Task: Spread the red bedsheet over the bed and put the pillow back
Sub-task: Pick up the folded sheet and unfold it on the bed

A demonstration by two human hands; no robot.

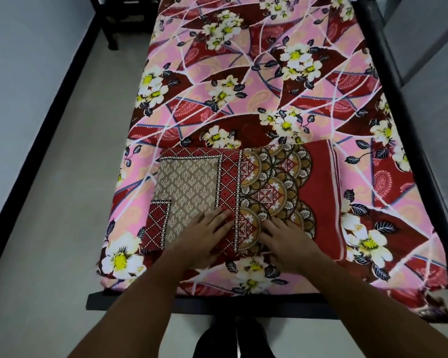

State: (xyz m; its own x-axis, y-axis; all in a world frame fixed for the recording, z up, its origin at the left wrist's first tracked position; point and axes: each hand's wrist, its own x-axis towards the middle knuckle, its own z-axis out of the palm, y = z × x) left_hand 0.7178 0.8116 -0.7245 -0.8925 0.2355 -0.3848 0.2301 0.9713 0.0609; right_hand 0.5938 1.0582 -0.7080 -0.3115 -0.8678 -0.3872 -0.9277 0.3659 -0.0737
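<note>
While my left hand [205, 236] and right hand [282, 241] lie flat, fingers open, gripping nothing, atop the folded red patterned bedsheet [243, 192], I judge it soft and limp; pinch its near corners.

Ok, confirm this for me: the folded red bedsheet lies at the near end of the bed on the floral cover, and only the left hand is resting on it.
Not quite. The head view shows both hands on the folded red bedsheet: the left hand and the right hand lie flat on its near edge. The rest holds: it is folded and lies at the near end of the bed, on the floral cover.
</note>
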